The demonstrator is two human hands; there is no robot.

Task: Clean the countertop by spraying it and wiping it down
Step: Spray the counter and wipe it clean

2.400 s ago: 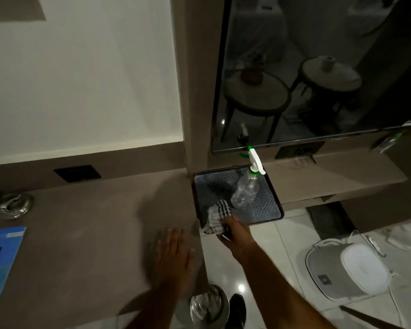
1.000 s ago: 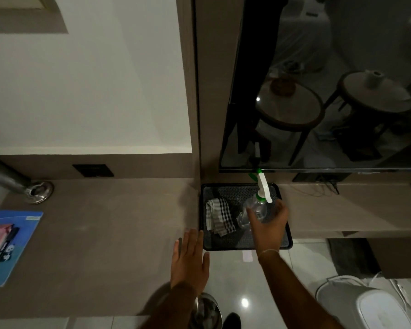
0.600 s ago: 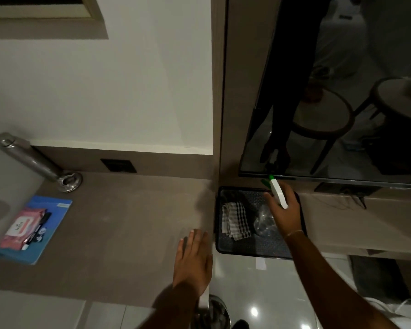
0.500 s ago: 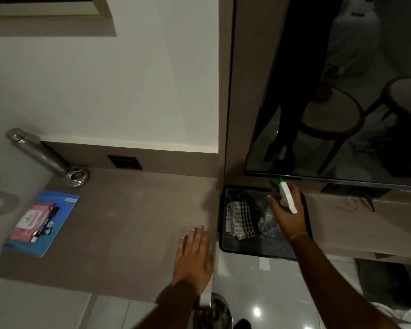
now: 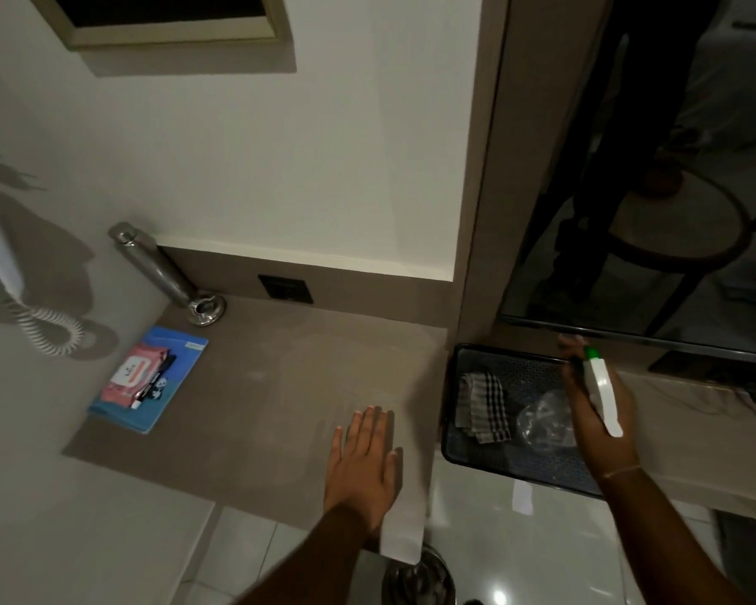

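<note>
The brown countertop (image 5: 258,386) fills the middle of the view. My left hand (image 5: 363,460) lies flat on its right front corner, fingers straight. My right hand (image 5: 599,412) grips the clear spray bottle (image 5: 546,417) by its white and green trigger head (image 5: 603,390), holding it above the black tray (image 5: 529,467). A checked cloth (image 5: 483,406) lies folded in the tray's left part, untouched.
A blue booklet (image 5: 167,386) with a pink wipes pack (image 5: 134,377) lies at the counter's left end. A metal post (image 5: 162,272) stands at the back left. A dark glass panel (image 5: 651,189) rises behind the tray. A steel bin (image 5: 415,582) stands on the floor below.
My right hand let go of the checked cloth in the tray, took hold of the spray bottle and lifted it. The view swung left. My left hand stayed flat on the counter.
</note>
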